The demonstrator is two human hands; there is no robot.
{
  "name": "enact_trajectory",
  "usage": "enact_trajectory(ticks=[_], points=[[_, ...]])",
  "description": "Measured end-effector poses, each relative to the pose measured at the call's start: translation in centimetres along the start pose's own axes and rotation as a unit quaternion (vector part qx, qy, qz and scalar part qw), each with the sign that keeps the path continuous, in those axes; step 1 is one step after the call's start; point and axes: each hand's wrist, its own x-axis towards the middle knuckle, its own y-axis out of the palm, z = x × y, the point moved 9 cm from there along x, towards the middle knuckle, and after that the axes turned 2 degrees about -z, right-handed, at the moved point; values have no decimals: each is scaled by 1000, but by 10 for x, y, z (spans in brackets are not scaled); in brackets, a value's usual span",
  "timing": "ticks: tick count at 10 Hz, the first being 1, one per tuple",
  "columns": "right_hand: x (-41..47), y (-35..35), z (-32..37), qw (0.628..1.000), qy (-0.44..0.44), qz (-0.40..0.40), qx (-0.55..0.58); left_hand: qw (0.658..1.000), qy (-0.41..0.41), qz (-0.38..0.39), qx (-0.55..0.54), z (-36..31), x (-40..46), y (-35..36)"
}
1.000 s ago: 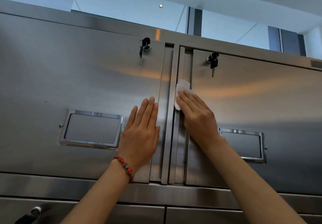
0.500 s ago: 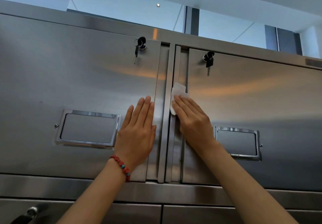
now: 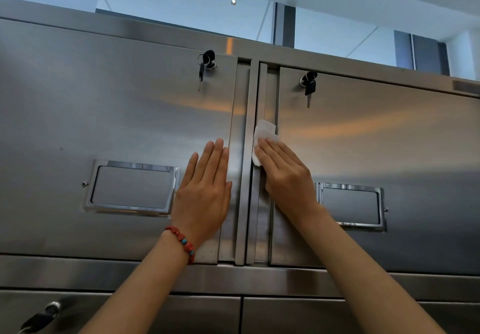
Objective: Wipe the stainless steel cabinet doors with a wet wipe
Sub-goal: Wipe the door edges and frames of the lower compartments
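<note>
Two stainless steel cabinet doors fill the head view, a left door point(image 3: 104, 126) and a right door point(image 3: 389, 152), meeting at a vertical strip in the middle. My right hand point(image 3: 285, 177) presses a white wet wipe point(image 3: 263, 133) with flat fingers against the inner edge of the right door, beside the strip. The wipe sticks out above and left of my fingertips. My left hand point(image 3: 205, 193) rests flat on the right edge of the left door, fingers straight and pointing up. A red bead bracelet sits on that wrist.
Each door has a lock with hanging keys, left keys point(image 3: 206, 64) and right keys point(image 3: 309, 84), and a recessed framed handle, left handle point(image 3: 132, 188) and right handle point(image 3: 350, 206). Lower cabinet doors show beneath, with another key point(image 3: 42, 315) at the bottom left. Glass panes rise above the cabinet.
My right hand and the wipe slid a little down along the inner edge of the right door. The left hand stays flat on the left door.
</note>
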Motion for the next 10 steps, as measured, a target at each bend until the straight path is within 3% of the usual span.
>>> enact_trajectory(ticks=[10], points=[[18, 4, -11, 999, 36, -5, 7, 1000, 3, -2, -4, 0, 0, 2]])
